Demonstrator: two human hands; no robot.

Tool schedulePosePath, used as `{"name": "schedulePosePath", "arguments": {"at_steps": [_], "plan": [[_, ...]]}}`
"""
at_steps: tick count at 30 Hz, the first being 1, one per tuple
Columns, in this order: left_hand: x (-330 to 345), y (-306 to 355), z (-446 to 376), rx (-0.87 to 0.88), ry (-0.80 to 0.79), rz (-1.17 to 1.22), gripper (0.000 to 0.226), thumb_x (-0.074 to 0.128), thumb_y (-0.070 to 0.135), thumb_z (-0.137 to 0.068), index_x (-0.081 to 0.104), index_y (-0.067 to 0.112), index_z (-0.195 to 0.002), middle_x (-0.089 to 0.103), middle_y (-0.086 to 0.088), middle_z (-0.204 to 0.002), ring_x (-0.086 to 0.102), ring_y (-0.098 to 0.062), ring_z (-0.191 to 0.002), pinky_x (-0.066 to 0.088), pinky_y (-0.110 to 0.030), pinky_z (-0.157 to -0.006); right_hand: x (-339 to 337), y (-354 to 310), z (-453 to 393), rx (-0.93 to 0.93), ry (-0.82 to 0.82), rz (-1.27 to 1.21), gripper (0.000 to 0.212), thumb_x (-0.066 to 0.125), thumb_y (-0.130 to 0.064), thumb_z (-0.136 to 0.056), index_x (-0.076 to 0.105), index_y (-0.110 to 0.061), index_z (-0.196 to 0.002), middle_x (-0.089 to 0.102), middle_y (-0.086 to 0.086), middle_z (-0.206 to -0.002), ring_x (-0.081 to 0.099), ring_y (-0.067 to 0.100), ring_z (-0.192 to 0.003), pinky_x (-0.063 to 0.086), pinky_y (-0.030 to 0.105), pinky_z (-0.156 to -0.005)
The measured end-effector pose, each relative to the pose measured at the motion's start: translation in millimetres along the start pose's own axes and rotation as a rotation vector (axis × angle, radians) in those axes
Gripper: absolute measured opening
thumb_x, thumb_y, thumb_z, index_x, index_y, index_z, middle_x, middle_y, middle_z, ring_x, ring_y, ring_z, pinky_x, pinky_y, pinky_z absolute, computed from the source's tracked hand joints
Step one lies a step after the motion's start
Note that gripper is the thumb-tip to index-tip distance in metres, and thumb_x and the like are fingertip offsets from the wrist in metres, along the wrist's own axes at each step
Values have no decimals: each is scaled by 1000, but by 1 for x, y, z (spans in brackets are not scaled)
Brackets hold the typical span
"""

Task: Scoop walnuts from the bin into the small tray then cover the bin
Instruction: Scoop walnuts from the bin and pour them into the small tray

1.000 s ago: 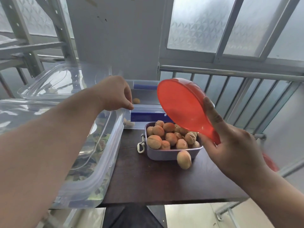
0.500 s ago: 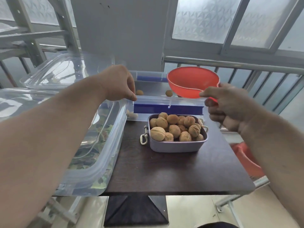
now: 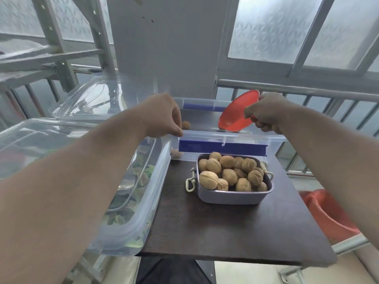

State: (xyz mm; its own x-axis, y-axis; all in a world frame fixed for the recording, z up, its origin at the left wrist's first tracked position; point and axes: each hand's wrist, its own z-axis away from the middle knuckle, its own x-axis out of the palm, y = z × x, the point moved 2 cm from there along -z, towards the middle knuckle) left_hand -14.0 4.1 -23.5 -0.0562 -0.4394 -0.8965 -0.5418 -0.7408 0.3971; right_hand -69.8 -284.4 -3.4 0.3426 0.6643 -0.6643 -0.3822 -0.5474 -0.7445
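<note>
Hands at far walnut bin (image 3: 231, 138): left hand (image 3: 162, 116) pinches its near rim, right hand (image 3: 266, 113) grips red scoop (image 3: 235, 114) inside.
Walnuts (image 3: 213, 166), light, hard and likely to roll, fill the small tray (image 3: 233, 196) nearby.

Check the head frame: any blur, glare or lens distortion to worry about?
Head view: wide-angle bending curves the railing and table edges; backlight from the frosted windows washes out the top; soft glare on the clear lid; forearms near the lens look soft; walnuts in the tray are sharp.
</note>
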Motion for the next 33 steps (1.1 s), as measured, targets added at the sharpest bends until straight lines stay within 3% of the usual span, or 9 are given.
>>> {"name": "schedulePosePath", "arguments": {"at_steps": [3, 5, 9, 12, 20, 24, 26, 29, 33], "plan": [[0, -1, -1, 1, -16, 18, 9, 92, 26, -77, 87, 20, -81, 76, 12, -72, 71, 1, -67, 46, -18, -61, 10, 1, -4, -55, -26, 110, 40, 76, -8, -84, 63, -7, -122, 68, 17, -86, 56, 25, -68, 46, 35, -58], [1, 0, -1, 0, -30, 24, 9, 92, 26, -79, 87, 19, -81, 73, 17, -68, 66, 15, -60, 43, -14, -59, 18, 1, -5, -108, -56, 165, 71, 76, -4, -85, 53, -16, -151, 71, 16, -89, 57, 23, -66, 48, 35, -59], [0, 0, -2, 10, -23, 9, 9, 92, 26, -78, 87, 19, -81, 75, 15, -68, 68, 10, -62, 45, -15, -59, 35, -4, -12, -188, -155, 130, 84, 76, 1, -79, 53, -28, -154, 72, 11, -86, 58, 21, -63, 50, 32, -58], [-1, 0, -2, 17, -7, -8, 10, 93, 28, -76, 88, 21, -80, 78, 10, -73, 72, -5, -72, 50, -22, -63, 47, -13, -14, -236, -224, 114, 81, 76, 1, -78, 58, -31, -150, 66, 12, -78, 53, 24, -65, 45, 32, -55], [-2, -1, -1, -3, -21, -6, 9, 93, 29, -75, 86, 23, -76, 76, 11, -69, 71, -5, -70, 46, -20, -59, 60, -50, -9, -234, -599, 141, 65, 69, 2, -76, 72, -38, -128, 50, 9, -69, 31, 17, -56, 24, 31, -56], [-1, -1, -2, 1, -19, 0, 10, 94, 29, -74, 85, 23, -74, 75, 11, -66, 70, -5, -66, 46, -20, -59, 68, -61, -25, -125, -696, 137, 34, 65, 4, -83, 77, -15, -109, 39, 3, -67, 18, 16, -64, 13, 30, -57], [-1, -1, -2, 2, -19, 3, 10, 94, 29, -73, 85, 23, -73, 76, 11, -67, 71, -6, -67, 47, -20, -59, 75, -55, -35, -54, -723, 126, 13, 66, -1, -85, 62, -11, -94, 40, 1, -69, 21, 12, -58, 15, 25, -53], [-1, -2, -3, 10, -14, -2, 11, 94, 30, -74, 86, 23, -75, 78, 11, -70, 74, -8, -71, 50, -22, -63, 82, -34, -52, 67, -728, 18, 15, 65, -7, -93, 57, -18, -88, 50, 2, -71, 36, 8, -52, 20, 18, -50], [-1, -2, -3, 0, -28, 11, 11, 94, 30, -76, 87, 22, -78, 77, 13, -71, 72, -2, -68, 49, -17, -61, 77, -7, -51, 117, -771, -160, 23, 64, -2, -96, 64, -9, -119, 65, 12, -101, 54, 17, -73, 46, 21, -55]]}}
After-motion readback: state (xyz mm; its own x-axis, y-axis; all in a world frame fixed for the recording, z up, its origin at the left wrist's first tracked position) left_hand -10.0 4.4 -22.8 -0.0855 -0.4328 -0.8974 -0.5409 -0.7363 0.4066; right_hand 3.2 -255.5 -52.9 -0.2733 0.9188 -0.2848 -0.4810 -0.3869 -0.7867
